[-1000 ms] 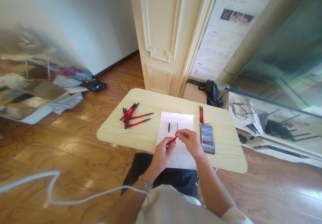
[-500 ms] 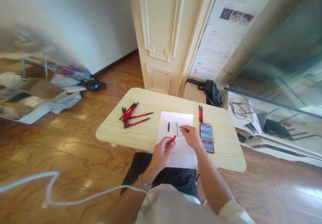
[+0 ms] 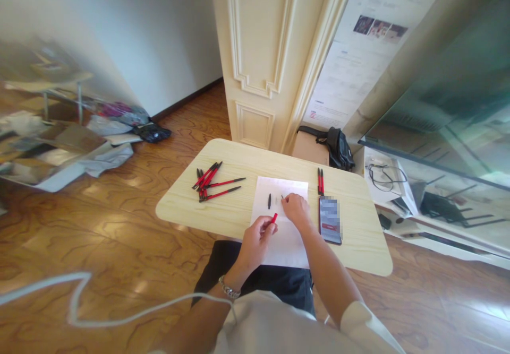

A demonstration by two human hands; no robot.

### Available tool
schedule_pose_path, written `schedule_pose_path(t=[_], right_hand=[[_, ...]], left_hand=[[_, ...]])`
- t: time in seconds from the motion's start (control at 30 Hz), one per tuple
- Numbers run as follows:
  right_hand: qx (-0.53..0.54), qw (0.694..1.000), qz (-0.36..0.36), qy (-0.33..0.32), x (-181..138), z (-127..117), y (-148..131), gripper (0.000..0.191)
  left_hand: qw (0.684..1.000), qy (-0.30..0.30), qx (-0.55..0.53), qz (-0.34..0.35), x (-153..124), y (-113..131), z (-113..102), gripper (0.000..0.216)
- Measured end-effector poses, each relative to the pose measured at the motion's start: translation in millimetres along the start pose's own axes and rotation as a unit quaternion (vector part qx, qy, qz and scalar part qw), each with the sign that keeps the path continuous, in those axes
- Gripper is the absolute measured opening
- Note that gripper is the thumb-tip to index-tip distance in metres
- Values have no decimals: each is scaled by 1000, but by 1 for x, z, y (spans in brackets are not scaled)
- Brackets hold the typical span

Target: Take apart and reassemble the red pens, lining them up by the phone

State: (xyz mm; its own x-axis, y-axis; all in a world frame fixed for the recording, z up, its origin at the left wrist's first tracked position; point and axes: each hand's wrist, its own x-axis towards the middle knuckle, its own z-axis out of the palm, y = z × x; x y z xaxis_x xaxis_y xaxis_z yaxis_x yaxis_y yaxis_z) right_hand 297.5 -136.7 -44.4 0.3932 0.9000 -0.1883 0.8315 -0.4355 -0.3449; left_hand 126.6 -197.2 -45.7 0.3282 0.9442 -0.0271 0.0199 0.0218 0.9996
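Note:
My left hand [image 3: 258, 235] is closed around a red pen barrel [image 3: 274, 217], whose upper end sticks out past the fingers. Over the white paper [image 3: 281, 245], my right hand [image 3: 295, 206] pinches a thin dark pen refill [image 3: 282, 197]; only a short tip shows, and the fingers hide the rest. Left of that hand a black pen tip piece [image 3: 269, 201] lies on the sheet. Between them is a small pale thing [image 3: 276, 200], too faint to name.
A pile of red and black pens [image 3: 209, 179] lies on the left of the table [image 3: 187, 210]. Two more pens [image 3: 321, 181] lie at the right, above a phone [image 3: 330, 221]. A white cable [image 3: 159, 311] runs across at lower left.
My right hand has moved slightly left and its fingers have closed on the dark refill that lay on the paper. The left hand still holds the red barrel.

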Motion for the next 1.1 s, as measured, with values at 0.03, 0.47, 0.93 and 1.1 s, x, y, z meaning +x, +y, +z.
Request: schedule_pose_path(t=[0.03,0.47,0.93,1.1], right_hand=[[-6,1000,2,-1,0,0,0,27],[530,844,-75,2,-25,-33,2,31],[644,756,-107,42,-57,-47,-8,24],[612,782,-116,36,-59,-44,-7,23]], left_hand=[[1000,-1,-1,1,0,0,0,30],[999,-6,15,28,0,3,-3,27],[998,-14,53,44,-2,9,-2,24],[998,-19,48,45,-3,12,-2,24]])
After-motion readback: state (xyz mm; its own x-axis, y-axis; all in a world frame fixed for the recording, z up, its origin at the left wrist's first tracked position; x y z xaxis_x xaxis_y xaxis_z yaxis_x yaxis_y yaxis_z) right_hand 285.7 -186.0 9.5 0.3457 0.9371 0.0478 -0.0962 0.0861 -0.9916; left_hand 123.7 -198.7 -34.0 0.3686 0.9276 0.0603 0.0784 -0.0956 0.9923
